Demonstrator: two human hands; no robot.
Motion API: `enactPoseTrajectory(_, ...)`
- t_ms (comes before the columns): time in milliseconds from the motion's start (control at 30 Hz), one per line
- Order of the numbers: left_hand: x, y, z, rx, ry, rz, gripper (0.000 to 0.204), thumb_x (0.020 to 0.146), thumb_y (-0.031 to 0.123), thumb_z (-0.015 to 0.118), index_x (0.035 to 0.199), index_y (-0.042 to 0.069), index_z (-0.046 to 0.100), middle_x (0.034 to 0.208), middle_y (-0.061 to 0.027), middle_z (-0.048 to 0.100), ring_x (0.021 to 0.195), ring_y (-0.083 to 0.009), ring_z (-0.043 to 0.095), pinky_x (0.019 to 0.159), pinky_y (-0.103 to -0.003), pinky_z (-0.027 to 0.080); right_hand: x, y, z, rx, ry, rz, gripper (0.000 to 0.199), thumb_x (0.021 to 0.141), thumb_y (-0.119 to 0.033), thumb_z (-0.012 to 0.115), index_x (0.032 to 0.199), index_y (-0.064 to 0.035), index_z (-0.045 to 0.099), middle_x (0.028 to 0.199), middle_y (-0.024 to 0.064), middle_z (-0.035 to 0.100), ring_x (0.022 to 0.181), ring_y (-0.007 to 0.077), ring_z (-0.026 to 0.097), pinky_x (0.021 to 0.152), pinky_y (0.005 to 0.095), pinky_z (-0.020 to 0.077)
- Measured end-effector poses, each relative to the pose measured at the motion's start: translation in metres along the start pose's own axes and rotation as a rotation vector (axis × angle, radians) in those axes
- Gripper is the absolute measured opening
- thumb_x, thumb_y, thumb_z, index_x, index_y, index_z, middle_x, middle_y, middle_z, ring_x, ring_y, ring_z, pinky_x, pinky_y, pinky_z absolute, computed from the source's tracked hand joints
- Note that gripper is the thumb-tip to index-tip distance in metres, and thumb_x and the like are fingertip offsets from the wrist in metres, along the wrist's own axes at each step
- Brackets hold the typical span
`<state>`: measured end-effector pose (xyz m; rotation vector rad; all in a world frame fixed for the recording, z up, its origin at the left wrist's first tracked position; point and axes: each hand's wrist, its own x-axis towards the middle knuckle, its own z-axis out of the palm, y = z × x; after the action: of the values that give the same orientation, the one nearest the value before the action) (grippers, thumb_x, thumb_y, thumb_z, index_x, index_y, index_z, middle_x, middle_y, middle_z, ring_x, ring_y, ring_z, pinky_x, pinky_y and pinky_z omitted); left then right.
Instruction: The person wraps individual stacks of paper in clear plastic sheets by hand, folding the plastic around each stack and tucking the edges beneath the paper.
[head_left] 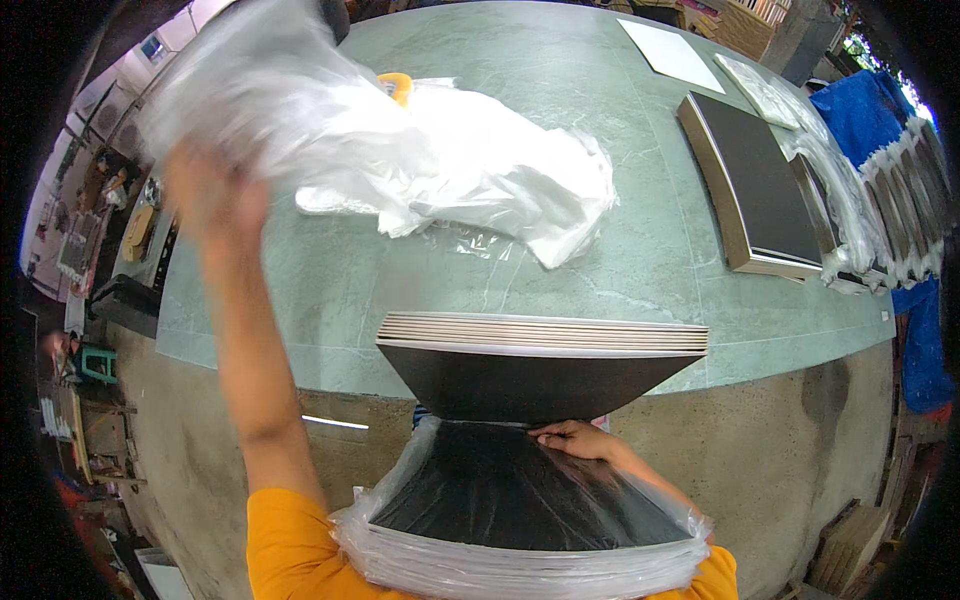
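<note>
My left hand, blurred by motion, is raised over the table's far left side and grips a clear plastic bag that billows up and away from it. Beside the bag lies a crumpled pile of white translucent plastic bags. My right hand lies with its fingers stretched out on the far edge of a stack of black panels wrapped in clear plastic, close to my body. Just beyond it, at the table's near edge, is a stack of unwrapped black panels with pale edges.
The green marbled table spreads ahead. On its right lie a brown-sided box with a black top, several plastic-wrapped panels and a white sheet. A yellow tape roll sits behind the bags. Blue tarp hangs at the right.
</note>
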<state>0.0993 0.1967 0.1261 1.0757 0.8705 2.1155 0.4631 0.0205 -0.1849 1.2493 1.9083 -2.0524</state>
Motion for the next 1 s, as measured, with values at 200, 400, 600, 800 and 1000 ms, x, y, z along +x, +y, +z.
enactPoseTrajectory(200,-0.182,0.006,-0.058,0.492,-0.655,0.092,0.035,0.083,0.030,0.044,0.108,0.006,0.047,0.103,-0.0115,0.051,0.095,-0.0239,0.050,0.082,-0.035,0.042,0.001,-0.006,0.002,-0.185,-0.006,-0.002,0.040,0.086,-0.036,0.044,0.116,-0.0108,0.051,0.112,0.0114,0.054,0.104,0.0248,0.050,0.090,0.0319,0.0354)
enactPoseTrajectory(400,-0.248,-0.033,-0.106,1.131,-1.985,-0.286,0.022,0.077,0.021,0.051,0.094,0.006,0.056,0.079,-0.0100,0.060,0.072,-0.0271,0.059,0.064,-0.034,0.048,-0.059,-0.162,-0.030,-0.109,0.057,-0.640,0.053,0.078,-0.031,0.059,0.119,-0.0021,0.044,0.115,0.0173,0.050,0.106,0.0309,0.048,0.090,0.0354,0.0365)
enactPoseTrajectory(600,-0.184,0.012,-0.004,0.528,-1.210,-0.642,0.025,0.076,0.017,0.049,0.095,0.002,0.054,0.084,-0.0036,0.059,0.075,-0.0187,0.058,0.064,-0.032,0.047,-0.057,-0.199,-0.013,-0.082,0.104,-0.550,0.073,0.065,-0.022,0.072,0.123,-0.0015,0.034,0.106,0.0151,0.054,0.099,0.0269,0.052,0.087,0.0349,0.0386)
enactPoseTrajectory(800,-0.189,0.007,-0.010,0.457,-0.240,-0.682,0.033,0.080,0.021,0.051,0.107,0.002,0.047,0.100,-0.0092,0.054,0.089,-0.0167,0.054,0.075,-0.031,0.044,-0.074,-0.177,-0.028,0.774,-0.050,-0.732,0.040,0.074,-0.009,0.064,0.108,0.0039,0.048,0.098,0.0069,0.056,0.088,0.0091,0.052,0.077,0.0222,0.0411)
enactPoseTrajectory(1000,-0.187,0.009,-0.013,0.363,-0.294,-0.701,0.026,0.080,0.014,0.050,0.102,0.000,0.050,0.089,-0.0050,0.054,0.078,-0.0129,0.051,0.067,-0.025,0.041,-0.076,-0.176,-0.024,0.528,0.369,-0.609,0.019,0.073,-0.012,0.067,0.085,0.0008,0.059,0.076,0.0026,0.060,0.066,0.0051,0.054,0.058,0.0182,0.0423)
